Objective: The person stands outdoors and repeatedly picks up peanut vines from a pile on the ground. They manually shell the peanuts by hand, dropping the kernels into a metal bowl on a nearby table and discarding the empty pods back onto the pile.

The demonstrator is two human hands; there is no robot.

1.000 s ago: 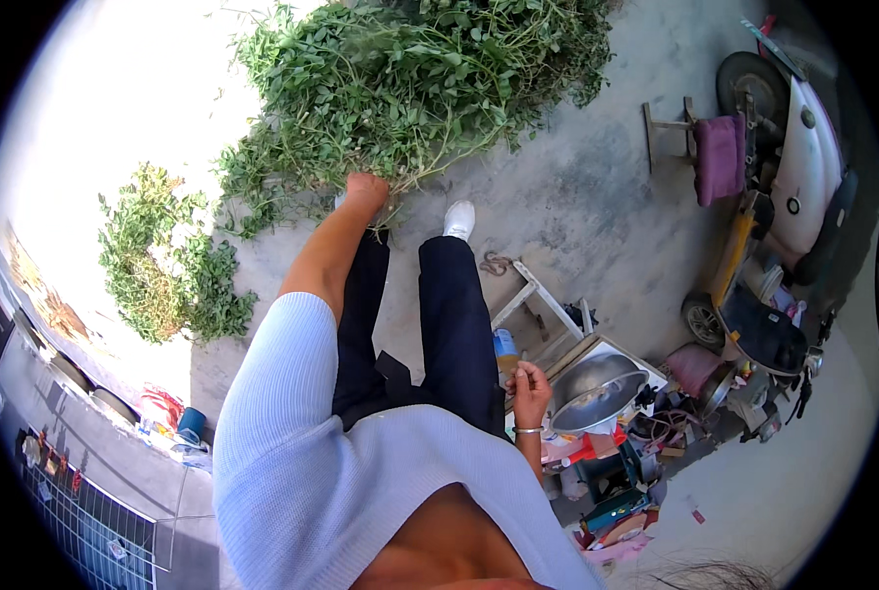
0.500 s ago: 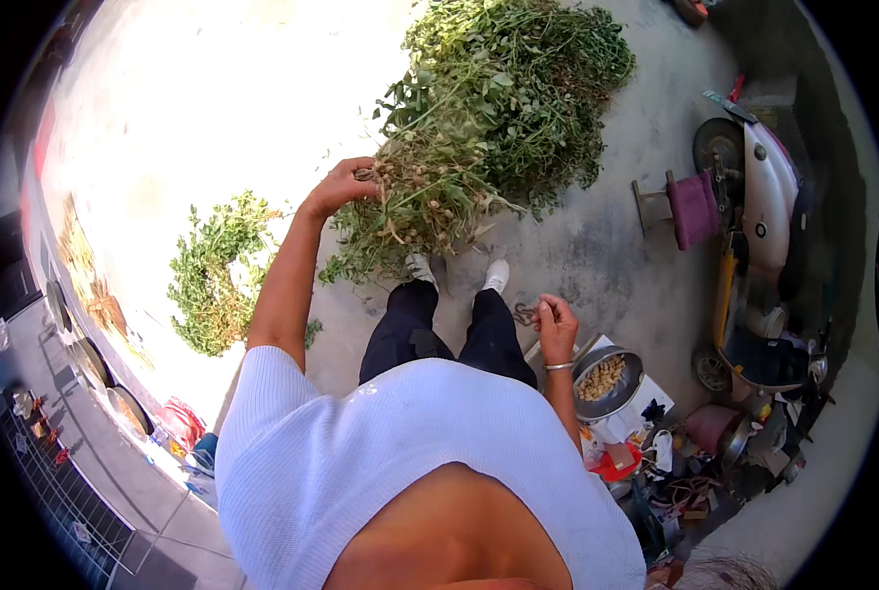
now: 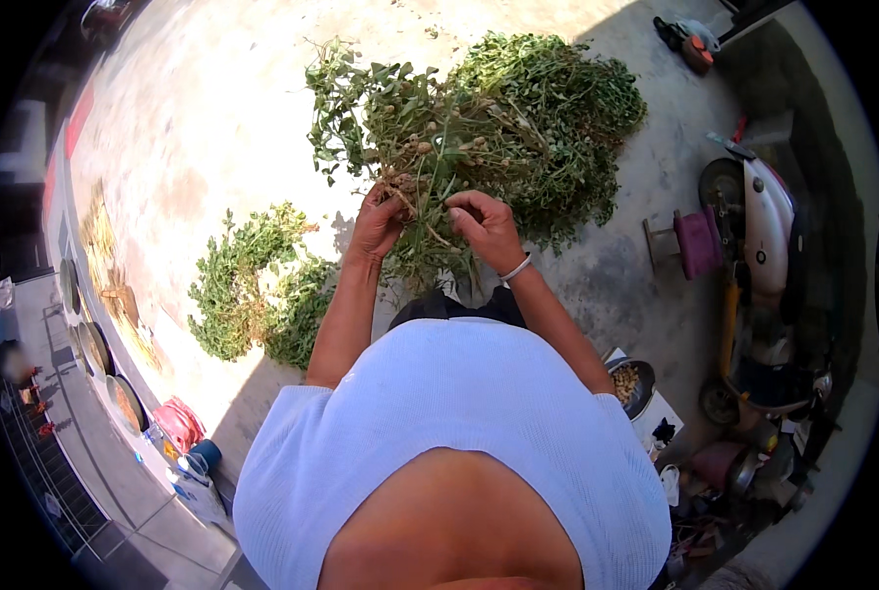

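Note:
My left hand [image 3: 379,221] is closed round the root end of an uprooted peanut plant [image 3: 420,147] with pale pods among its roots and stems. The plant's leaves fan out to the far left. Beside it, my right hand [image 3: 489,231], with a bracelet at the wrist, has its fingers curled in a pinch against the plant's right side. What lies between those fingertips is too small to make out. Beyond both hands spreads a large heap of green peanut plants [image 3: 577,128], partly overlapped by the held plant.
A smaller pile of plants [image 3: 253,285] lies to the left. A metal pan of picked peanuts [image 3: 636,388] is at my right, partly covered by my arm. Farther right are a purple-covered stool [image 3: 697,244] and a parked scooter [image 3: 769,216]. Round trays [image 3: 125,403] line the left side.
My right hand has risen from beside the pan to the plant. The left hand has shifted nearer and to the right, and the held plant's leaves now spread to the left.

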